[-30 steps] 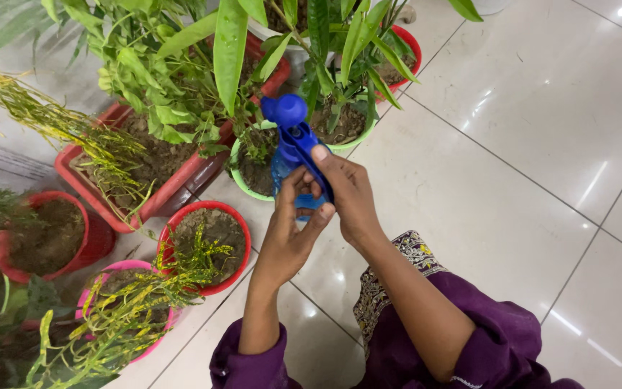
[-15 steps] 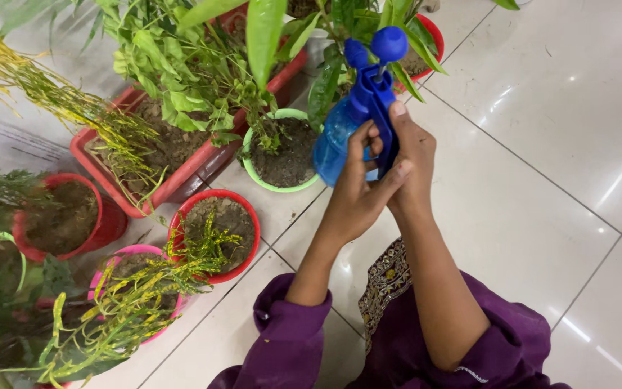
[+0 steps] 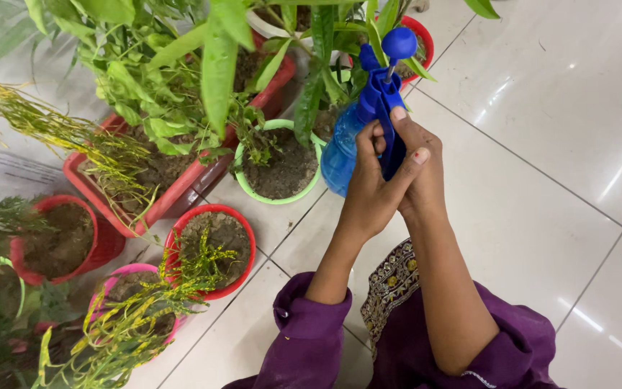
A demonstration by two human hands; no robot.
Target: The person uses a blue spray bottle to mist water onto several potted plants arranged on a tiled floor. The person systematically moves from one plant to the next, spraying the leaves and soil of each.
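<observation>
Translucent blue plastic spray bottle (image 3: 343, 155) with round-knobbed pump is gripped by left hand (image 3: 372, 191) and right hand (image 3: 420, 173), right of round green soil-filled pot (image 3: 280, 196).

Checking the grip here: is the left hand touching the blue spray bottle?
Touching. The head view shows the left hand wrapped against the blue spray bottle, fingers on its handle.

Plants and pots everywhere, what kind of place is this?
Probably an indoor plant corner of a home: potted plants like the green pot stand on a shiny tiled floor, and both hands hold a blue spray bottle.
</observation>
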